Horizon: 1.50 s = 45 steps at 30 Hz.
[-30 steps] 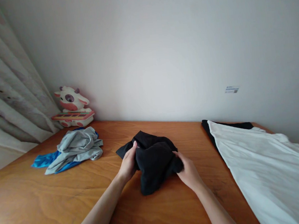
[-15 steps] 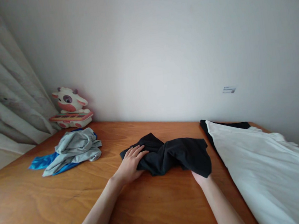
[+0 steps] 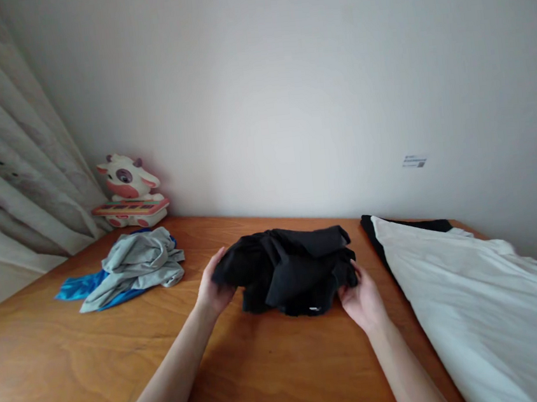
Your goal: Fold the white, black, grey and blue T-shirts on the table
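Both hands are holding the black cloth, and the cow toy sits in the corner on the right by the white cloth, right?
Not quite. The head view shows the cow toy in the left corner by the curtain. Both the left hand and right hand do hold the black cloth.

We held a black garment [image 3: 290, 272] bunched over the table [image 3: 277, 379], left hand [image 3: 213, 293] gripping one end, right hand [image 3: 363, 300] the other. Grey cloth [image 3: 136, 266] lay left, white cloth [image 3: 476, 307] right.
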### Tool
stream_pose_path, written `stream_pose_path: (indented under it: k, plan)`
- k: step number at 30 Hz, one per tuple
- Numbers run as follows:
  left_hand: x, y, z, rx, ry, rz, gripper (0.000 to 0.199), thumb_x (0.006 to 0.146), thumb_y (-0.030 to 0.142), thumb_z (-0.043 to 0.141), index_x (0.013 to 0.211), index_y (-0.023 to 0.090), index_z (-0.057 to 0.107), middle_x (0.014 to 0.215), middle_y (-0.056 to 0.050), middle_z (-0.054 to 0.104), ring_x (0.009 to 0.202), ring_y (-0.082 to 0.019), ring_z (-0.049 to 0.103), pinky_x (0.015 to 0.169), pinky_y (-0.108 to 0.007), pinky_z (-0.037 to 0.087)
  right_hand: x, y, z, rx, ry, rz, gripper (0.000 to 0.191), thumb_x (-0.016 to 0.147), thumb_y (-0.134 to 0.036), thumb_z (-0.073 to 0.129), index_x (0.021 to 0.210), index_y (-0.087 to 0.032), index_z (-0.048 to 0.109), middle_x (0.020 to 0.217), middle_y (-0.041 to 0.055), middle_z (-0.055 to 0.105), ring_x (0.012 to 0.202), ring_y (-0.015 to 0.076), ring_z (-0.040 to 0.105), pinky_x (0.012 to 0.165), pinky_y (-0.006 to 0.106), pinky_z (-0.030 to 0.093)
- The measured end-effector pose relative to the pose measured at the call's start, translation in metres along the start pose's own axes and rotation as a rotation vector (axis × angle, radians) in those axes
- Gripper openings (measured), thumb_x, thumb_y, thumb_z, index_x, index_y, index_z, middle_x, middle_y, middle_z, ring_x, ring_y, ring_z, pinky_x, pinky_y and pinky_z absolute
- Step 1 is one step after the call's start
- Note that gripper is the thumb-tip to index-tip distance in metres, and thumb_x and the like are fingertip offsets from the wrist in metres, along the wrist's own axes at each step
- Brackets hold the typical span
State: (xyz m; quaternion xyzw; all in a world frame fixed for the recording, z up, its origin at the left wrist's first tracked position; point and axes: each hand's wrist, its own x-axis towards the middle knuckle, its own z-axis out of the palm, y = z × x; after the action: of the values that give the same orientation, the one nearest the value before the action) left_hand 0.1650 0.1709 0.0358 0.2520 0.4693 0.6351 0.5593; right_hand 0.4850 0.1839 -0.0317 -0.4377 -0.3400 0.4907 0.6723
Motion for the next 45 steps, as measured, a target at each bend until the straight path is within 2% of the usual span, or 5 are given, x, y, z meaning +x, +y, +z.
stream_pose_path:
  k: [5, 12, 18, 33, 45]
  plan:
    - [0.015, -0.023, -0.009, 0.278, 0.087, 0.253, 0.055, 0.078, 0.051, 0.072, 0.123, 0.023, 0.058, 0.121, -0.011, 0.068, 0.115, -0.026, 0.064, 0.089, -0.036, 0.054, -0.007, -0.004, 0.014, -0.018, 0.056, 0.16, 0.039, 0.068, -0.051, 0.08, 0.089, -0.022, 0.064, 0.085, 0.0041, 0.073, 0.071, 0.0182, 0.069, 0.063, 0.03, 0.059]
    - [-0.006, -0.042, -0.004, 1.233, 0.025, 0.927, 0.058, 0.081, 0.042, 0.074, 0.135, 0.029, 0.057, 0.144, -0.012, 0.047, 0.135, -0.035, 0.042, 0.113, -0.057, 0.036, -0.029, 0.003, 0.028, -0.601, -0.007, -0.266, 0.071, 0.066, -0.06, 0.078, 0.118, -0.02, 0.052, 0.086, 0.0022, 0.067, 0.064, 0.0178, 0.063, 0.06, 0.031, 0.053]
    - [-0.008, -0.047, -0.004, 1.482, -0.247, 0.786, 0.05, 0.081, 0.051, 0.072, 0.125, 0.027, 0.066, 0.129, -0.01, 0.065, 0.122, -0.034, 0.056, 0.106, -0.056, 0.039, -0.028, 0.006, 0.024, -0.719, -0.054, -0.286, 0.053, 0.076, -0.054, 0.067, 0.116, -0.021, 0.056, 0.079, 0.0028, 0.069, 0.06, 0.0205, 0.064, 0.056, 0.033, 0.051]
    - [0.024, -0.02, -0.014, 0.045, 0.316, 0.417, 0.045, 0.08, 0.066, 0.064, 0.085, 0.021, 0.059, 0.074, 0.002, 0.062, 0.067, -0.014, 0.061, 0.066, -0.026, 0.052, 0.011, -0.003, -0.008, 0.017, 0.45, -0.202, 0.043, 0.079, -0.05, 0.062, 0.112, -0.025, 0.055, 0.09, 0.0, 0.069, 0.08, 0.0171, 0.069, 0.072, 0.031, 0.055]
    - [-0.007, -0.049, -0.002, 1.412, -0.172, 0.702, 0.076, 0.078, 0.057, 0.072, 0.142, 0.022, 0.051, 0.127, -0.016, 0.062, 0.12, -0.036, 0.06, 0.105, -0.052, 0.046, -0.042, 0.023, 0.03, -1.232, -0.197, -0.568, 0.048, 0.076, -0.038, 0.068, 0.116, -0.014, 0.06, 0.133, 0.0239, 0.059, 0.122, 0.0397, 0.057, 0.101, 0.053, 0.046]
